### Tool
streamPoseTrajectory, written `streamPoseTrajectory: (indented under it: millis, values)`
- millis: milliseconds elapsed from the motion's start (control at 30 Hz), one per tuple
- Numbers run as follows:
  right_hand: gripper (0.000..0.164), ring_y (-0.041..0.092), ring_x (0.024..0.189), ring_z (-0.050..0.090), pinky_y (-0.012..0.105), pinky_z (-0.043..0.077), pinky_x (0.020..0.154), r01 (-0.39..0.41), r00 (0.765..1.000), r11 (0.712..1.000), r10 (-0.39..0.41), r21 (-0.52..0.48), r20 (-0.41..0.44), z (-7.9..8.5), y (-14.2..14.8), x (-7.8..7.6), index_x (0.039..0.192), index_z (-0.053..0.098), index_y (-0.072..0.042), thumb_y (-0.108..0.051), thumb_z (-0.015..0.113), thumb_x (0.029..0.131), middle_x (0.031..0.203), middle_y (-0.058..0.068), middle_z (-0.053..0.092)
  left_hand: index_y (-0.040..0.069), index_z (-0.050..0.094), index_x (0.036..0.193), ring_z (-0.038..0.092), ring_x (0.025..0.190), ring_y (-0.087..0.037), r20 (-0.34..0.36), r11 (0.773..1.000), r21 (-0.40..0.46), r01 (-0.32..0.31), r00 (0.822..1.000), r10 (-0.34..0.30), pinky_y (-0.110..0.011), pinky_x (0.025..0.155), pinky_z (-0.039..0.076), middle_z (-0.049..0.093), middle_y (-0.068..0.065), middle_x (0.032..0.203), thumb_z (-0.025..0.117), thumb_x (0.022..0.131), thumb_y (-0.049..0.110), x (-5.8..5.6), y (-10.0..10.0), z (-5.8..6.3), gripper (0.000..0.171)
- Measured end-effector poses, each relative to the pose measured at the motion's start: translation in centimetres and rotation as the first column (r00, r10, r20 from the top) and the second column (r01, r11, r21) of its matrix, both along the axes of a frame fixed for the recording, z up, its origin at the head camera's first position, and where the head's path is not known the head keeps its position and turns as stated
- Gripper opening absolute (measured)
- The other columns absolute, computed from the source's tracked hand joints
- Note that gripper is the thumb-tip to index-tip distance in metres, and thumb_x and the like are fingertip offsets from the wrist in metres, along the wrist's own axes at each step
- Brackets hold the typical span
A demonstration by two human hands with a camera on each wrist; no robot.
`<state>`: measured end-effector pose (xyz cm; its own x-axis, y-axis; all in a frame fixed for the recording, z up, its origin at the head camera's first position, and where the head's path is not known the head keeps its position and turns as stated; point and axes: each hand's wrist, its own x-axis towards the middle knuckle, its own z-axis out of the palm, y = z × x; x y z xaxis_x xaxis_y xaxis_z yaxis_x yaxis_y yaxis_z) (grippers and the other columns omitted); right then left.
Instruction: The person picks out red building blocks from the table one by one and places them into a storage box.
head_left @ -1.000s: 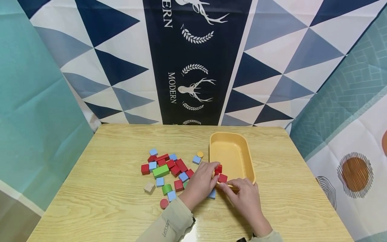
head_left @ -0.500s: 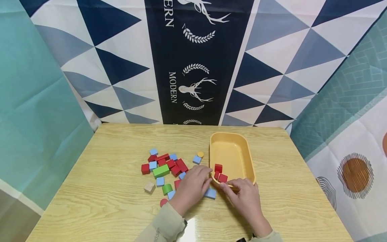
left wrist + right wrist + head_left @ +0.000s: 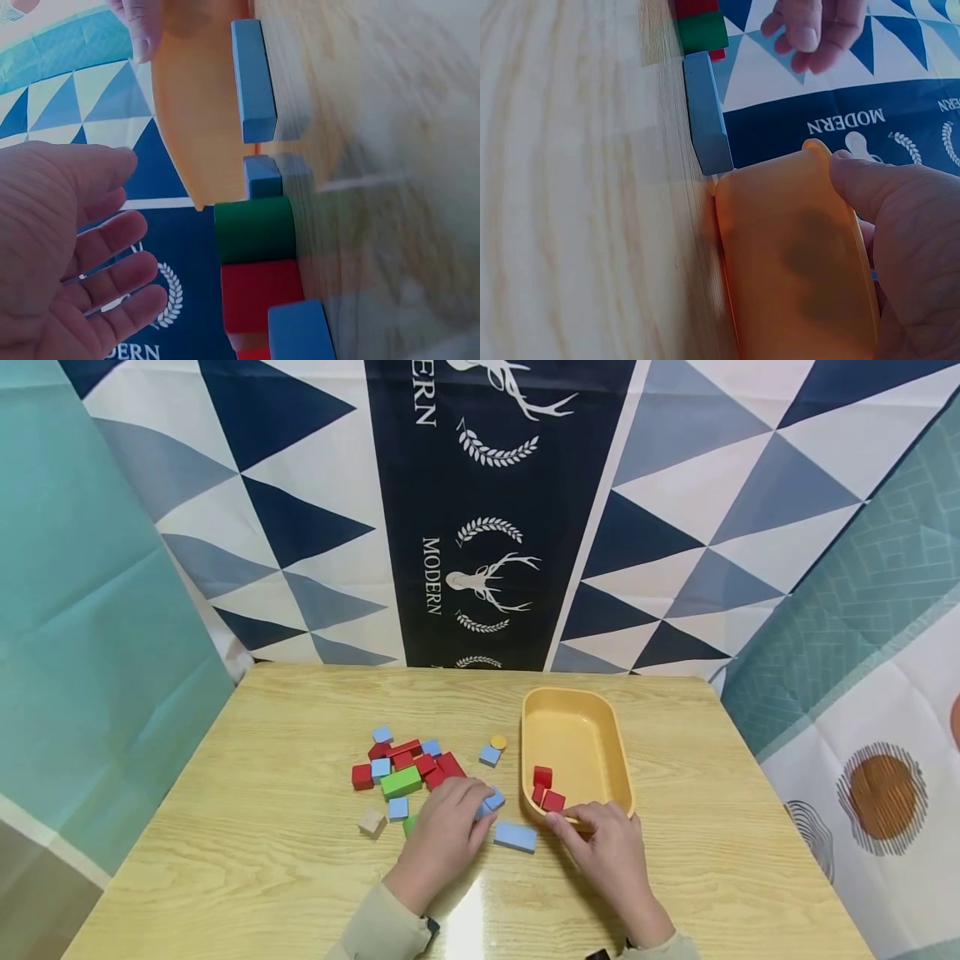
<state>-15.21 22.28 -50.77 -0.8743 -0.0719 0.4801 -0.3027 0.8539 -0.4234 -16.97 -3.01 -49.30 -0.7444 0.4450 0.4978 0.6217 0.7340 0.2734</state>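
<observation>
My left hand [image 3: 444, 828] is above the right part of a pile of toy blocks. In the left wrist view its fingers [image 3: 124, 270] are loosely bent with nothing between them. Near them are a green half-round block [image 3: 255, 230], a red block [image 3: 262, 296] and a blue block [image 3: 301, 331]. My right hand [image 3: 606, 852] pinches the near rim of a yellow plastic tray [image 3: 573, 727], thumb on the rim in the right wrist view. Inside the tray's near left corner are several red blocks [image 3: 553, 801]. A long blue block [image 3: 515, 837] lies between my hands.
Left of the tray are a yellow round piece [image 3: 498, 742] and a small blue block [image 3: 490, 756]. A long green block [image 3: 401, 782] sits in the pile, and a plain wooden block [image 3: 372, 822] lies at its left. A patterned cloth [image 3: 300, 527] hangs behind the table.
My left hand has drawn back from the tray toward the pile, leaving the red blocks in the tray's corner. The long blue block is now uncovered. My right hand stays at the rim.
</observation>
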Motion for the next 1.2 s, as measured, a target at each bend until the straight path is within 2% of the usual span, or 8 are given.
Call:
streamPoseTrajectory:
  millis: [167, 467, 867, 1200]
  values:
    - [0.02, 0.013, 0.074, 0.052, 0.061, 0.037, 0.076, 0.001, 1.0, 1.0, -0.001, 0.002, -0.006, 0.0, 0.0, 0.0, 0.081, 0.077, -0.021, -0.04, 0.08, 0.08, 0.079, -0.006, 0.072, 0.01, 0.065, 0.12, 0.048, 0.115, -0.018, 0.02, 1.0, -0.017, -0.025, 0.999, 0.025, -0.041, 0.102, 0.044, 0.061, -0.003, 0.12, 0.069, 0.093, 0.029, 0.4, -0.3, -0.2, 0.033]
    - [0.02, 0.014, 0.076, 0.054, 0.065, 0.036, 0.079, -0.004, 1.0, 1.0, 0.004, -0.002, -0.005, 0.0, 0.0, 0.0, 0.082, 0.077, -0.021, -0.04, 0.08, 0.08, 0.08, -0.006, 0.072, 0.011, 0.065, 0.12, 0.05, 0.113, -0.016, 0.027, 0.998, -0.054, 0.026, 0.999, -0.025, -0.042, 0.103, 0.042, 0.062, 0.0, 0.117, 0.07, 0.092, 0.029, 0.9, 0.0, -0.8, 0.034]
    - [0.022, 0.014, 0.078, 0.054, 0.071, 0.033, 0.083, 0.002, 1.0, 1.0, -0.002, -0.012, 0.014, 0.0, 0.1, 0.1, 0.083, 0.078, -0.022, -0.043, 0.079, 0.081, 0.081, -0.007, 0.072, 0.011, 0.067, 0.118, 0.052, 0.107, -0.015, 0.021, 0.998, -0.06, 0.025, 1.0, -0.024, -0.04, 0.098, 0.045, 0.063, 0.001, 0.115, 0.072, 0.09, 0.029, 0.9, -0.1, -1.0, 0.033]
    - [0.021, 0.014, 0.077, 0.053, 0.069, 0.034, 0.081, 0.007, 1.0, 1.0, -0.007, -0.008, 0.01, 0.0, 0.1, 0.1, 0.082, 0.078, -0.021, -0.042, 0.079, 0.08, 0.08, -0.006, 0.072, 0.012, 0.066, 0.12, 0.051, 0.109, -0.018, 0.095, 0.99, -0.138, 0.009, 0.995, 0.005, -0.041, 0.1, 0.045, 0.064, 0.0, 0.117, 0.074, 0.088, 0.036, 1.0, -0.1, -1.2, 0.041]
